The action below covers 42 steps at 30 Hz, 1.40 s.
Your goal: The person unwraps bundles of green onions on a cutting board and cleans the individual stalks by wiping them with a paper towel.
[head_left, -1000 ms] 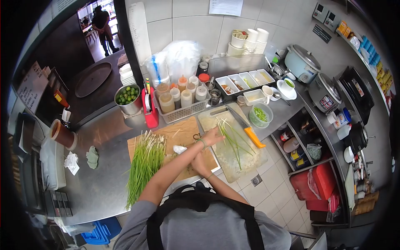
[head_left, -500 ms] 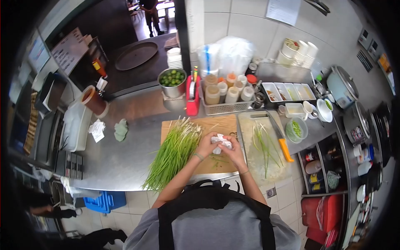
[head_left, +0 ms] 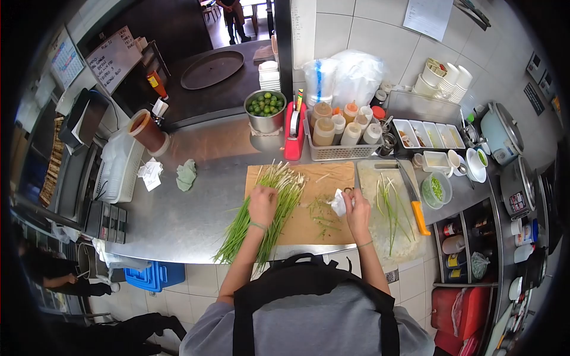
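Note:
My left hand (head_left: pixel 262 205) is over a large bunch of green onions (head_left: pixel 279 204), fingers curled; what is under them is hidden. The bunch lies slantwise, pale ends away from me, on a brown board (head_left: pixel 320 234). My right hand (head_left: pixel 357 213) pinches a crumpled white tissue (head_left: pixel 338 203) at the board's right edge. Bits of green trimmings (head_left: pixel 323 213) lie on the board between my hands. To the right, a pale cutting board (head_left: pixel 380 237) carries a few loose green onions (head_left: pixel 389 204) and a knife with an orange handle (head_left: pixel 420 218).
A tub of chopped greens (head_left: pixel 436 191) stands beyond the knife. Behind the boards are a basket of squeeze bottles (head_left: pixel 344 152), a red tape dispenser (head_left: pixel 294 133) and a pot of green citrus (head_left: pixel 265 113). A crumpled green cloth (head_left: pixel 186 175) lies left. Other people stand at left and in the doorway.
My hands have parted: the left went from the tissue to the green onions, while the right kept the tissue and moved right. The whole view has shifted slightly.

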Each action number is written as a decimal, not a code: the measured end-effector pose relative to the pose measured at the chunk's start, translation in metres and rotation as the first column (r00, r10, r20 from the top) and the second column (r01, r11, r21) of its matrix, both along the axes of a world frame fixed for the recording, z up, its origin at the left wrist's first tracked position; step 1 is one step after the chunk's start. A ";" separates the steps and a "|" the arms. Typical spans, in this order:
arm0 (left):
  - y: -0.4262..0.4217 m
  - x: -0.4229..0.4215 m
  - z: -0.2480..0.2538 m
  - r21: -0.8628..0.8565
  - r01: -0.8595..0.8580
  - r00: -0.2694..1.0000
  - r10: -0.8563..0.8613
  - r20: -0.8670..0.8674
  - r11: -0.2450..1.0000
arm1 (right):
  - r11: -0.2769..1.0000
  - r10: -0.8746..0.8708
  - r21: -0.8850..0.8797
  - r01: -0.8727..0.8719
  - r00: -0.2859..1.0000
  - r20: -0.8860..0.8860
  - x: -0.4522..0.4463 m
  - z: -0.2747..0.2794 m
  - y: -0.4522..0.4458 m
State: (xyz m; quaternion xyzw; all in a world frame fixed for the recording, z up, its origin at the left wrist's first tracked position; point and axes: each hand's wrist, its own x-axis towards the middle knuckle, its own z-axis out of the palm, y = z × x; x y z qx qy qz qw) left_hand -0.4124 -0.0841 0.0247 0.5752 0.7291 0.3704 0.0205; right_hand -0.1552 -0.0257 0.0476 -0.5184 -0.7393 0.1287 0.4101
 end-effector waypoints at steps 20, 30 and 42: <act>-0.022 -0.019 0.026 0.003 0.144 0.679 -0.101 0.728 0.990 | 0.903 0.268 -0.194 -0.383 0.857 -0.441 -0.035 -0.009 -0.019; -0.018 0.060 0.047 0.121 0.309 0.885 -0.331 0.328 0.943 | 0.459 -0.228 -0.456 -0.763 0.395 -0.890 -0.058 -0.002 -0.027; -0.007 0.059 0.011 0.131 0.396 0.228 -0.236 0.944 0.909 | 0.445 -0.226 -0.512 -0.735 0.461 -0.858 -0.030 -0.013 0.000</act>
